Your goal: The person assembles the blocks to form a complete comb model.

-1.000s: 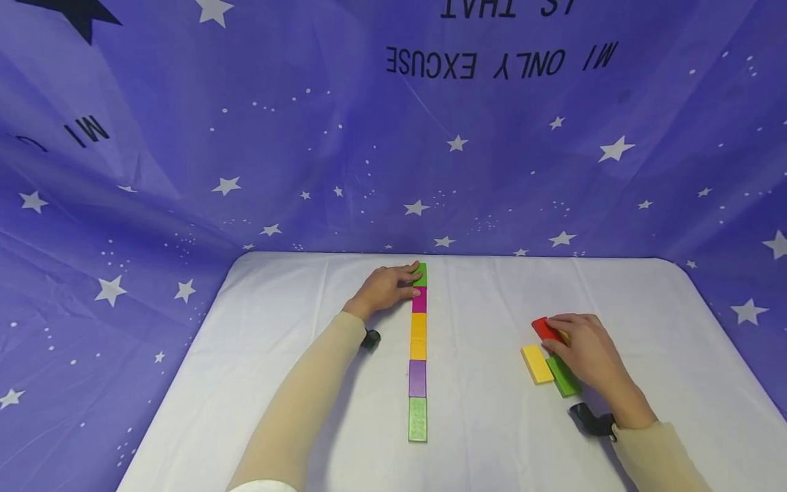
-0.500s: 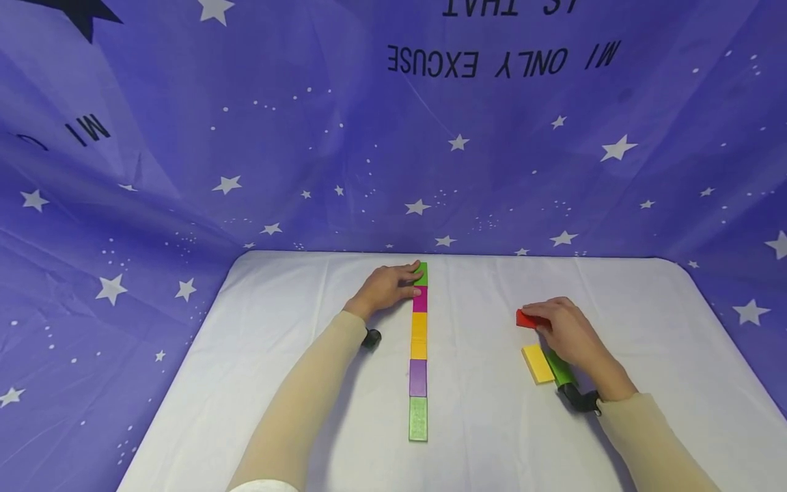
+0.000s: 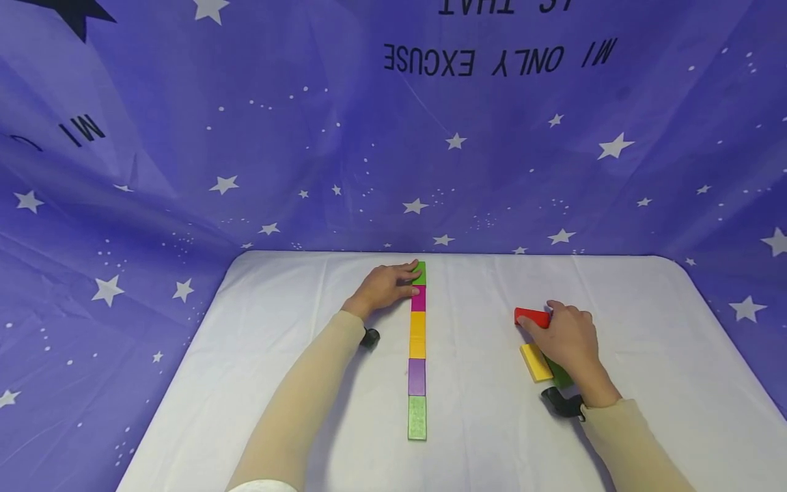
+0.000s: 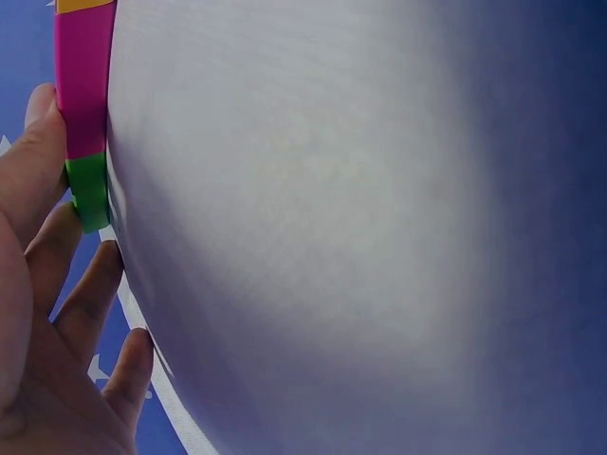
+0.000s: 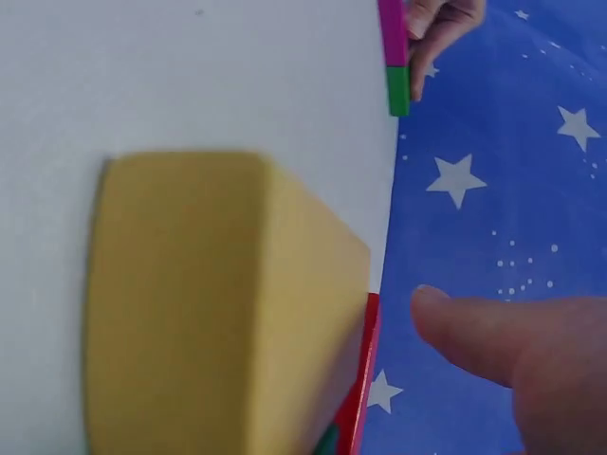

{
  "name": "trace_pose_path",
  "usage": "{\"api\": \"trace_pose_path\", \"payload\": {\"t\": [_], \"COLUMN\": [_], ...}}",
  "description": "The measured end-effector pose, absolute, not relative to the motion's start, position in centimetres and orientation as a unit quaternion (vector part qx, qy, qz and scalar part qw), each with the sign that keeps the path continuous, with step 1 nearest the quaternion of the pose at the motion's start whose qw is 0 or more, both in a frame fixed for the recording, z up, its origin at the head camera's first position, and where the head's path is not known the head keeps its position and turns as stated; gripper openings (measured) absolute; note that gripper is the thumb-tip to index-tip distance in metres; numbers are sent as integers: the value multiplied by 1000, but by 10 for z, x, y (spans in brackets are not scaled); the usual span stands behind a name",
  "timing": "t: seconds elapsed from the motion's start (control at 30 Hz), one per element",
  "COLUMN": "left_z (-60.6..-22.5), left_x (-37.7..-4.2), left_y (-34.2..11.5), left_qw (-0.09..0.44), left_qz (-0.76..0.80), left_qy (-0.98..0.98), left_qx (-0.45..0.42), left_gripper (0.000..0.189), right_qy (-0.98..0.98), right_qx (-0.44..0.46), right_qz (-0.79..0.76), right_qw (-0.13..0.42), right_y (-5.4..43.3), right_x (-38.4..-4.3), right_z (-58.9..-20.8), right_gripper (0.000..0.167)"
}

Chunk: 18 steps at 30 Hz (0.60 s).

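A straight row of flat blocks runs down the table in the head view: a bright green block (image 3: 419,272) at the far end, then magenta (image 3: 418,299), orange (image 3: 417,335), purple (image 3: 417,377) and pale green (image 3: 417,418). My left hand (image 3: 382,287) touches the row's far end, its thumb against the magenta block (image 4: 83,85) and a finger by the green one (image 4: 89,194). My right hand (image 3: 568,335) is spread over a red block (image 3: 532,317); in the right wrist view a fingertip (image 5: 432,299) shows apart from the red block (image 5: 372,313).
Beside the right hand lie a yellow block (image 3: 536,362) and a dark green block (image 3: 558,372), partly hidden by that hand. A white cloth covers the table (image 3: 307,437). Purple star-patterned fabric (image 3: 344,137) hangs around its back and sides.
My right hand has carried the red block leftward, away from the green block, and its thumb and fingers have since spread. The red block now lies crosswise. The left hand has stayed put.
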<state>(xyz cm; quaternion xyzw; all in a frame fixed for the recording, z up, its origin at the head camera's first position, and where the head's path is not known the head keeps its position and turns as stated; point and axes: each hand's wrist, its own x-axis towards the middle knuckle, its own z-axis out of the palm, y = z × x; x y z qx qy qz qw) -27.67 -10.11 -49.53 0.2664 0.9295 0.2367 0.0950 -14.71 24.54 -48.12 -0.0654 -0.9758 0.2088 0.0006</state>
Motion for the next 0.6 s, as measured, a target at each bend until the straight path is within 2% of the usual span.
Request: {"api": "trace_pose_path", "payload": {"t": [0.27,0.6], "left_z": [-497,-497], "left_x": [-278,-277], "left_y": [-101,-102], "left_qw": [92,89], "left_qz": [235,243], "left_qy": [929,927], "left_qx": [271,272], "left_gripper": [52,51], "right_qy": [-987,-988], "right_qx": [-60,-66], "right_qz": [149,142], "right_qw": [-10,-4], "right_y": [240,236], "right_x": [-151,-155], "right_z": [-480,-482], "right_gripper": [74,67]}}
